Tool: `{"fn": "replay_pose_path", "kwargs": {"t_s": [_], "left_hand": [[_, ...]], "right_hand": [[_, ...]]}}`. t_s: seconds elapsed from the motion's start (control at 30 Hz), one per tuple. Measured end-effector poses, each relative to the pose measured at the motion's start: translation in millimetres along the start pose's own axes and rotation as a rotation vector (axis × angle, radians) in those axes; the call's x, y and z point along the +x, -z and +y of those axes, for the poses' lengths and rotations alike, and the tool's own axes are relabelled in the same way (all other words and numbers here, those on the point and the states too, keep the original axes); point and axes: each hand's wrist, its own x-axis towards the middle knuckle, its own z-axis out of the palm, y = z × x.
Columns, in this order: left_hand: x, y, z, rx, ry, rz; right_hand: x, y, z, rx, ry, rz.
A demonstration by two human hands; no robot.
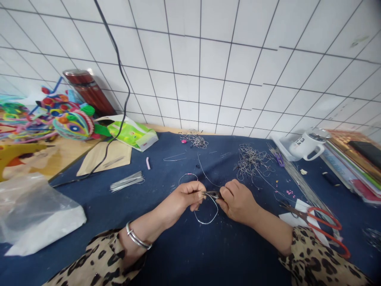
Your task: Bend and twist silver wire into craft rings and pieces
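Thumb and fingers of my left hand [190,194] pinch a thin silvery wire [205,223], which curves in a loop below my hands. Some pink bits sit on another curve of wire [188,174] just above my left hand. My right hand [238,200] is closed round small dark pliers [214,194], their jaws pointing left to the wire at my left fingertips. The handles are hidden in my palm. One more wire strand [205,172] rises from between my hands toward the back of the blue cloth [178,254].
Tangled wire [253,161] and red-handled scissors [324,226] lie to the right, near a white mug [309,145]. On the left are a bundle of straight wires [126,182], a plastic bag [38,214] and a black cable [120,67]. A tiled wall [184,51] stands behind.
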Motion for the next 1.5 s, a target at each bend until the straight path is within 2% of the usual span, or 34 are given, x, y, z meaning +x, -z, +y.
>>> {"fn": "replay_pose_path", "kwargs": {"t_s": [0.27, 0.5, 0.73, 1.0, 1.5], "left_hand": [[-0.7, -5.4, -0.1, -0.057, 0.026, 0.094], [0.4, -4.8, -3.6, -0.097, 0.057, 0.129], [2.0, -4.9, -5.7, -0.015, 0.009, 0.186], [2.1, -5.3, -4.8, 0.015, -0.065, 0.179], [3.1, -2.5, -7.3, 0.330, -0.144, 0.234]], "right_hand": [[0.3, -3.6, -2.1, 0.149, -0.102, 0.036], [-1.0, -2.5, 1.4, 0.206, -0.199, 0.038], [-0.3, -2.2, 0.2, 0.216, -0.192, 0.023], [2.3, 0.1, -0.9, 0.230, -0.172, -0.013], [0.1, 0.5, -3.5, 0.270, -0.156, -0.021]]}}
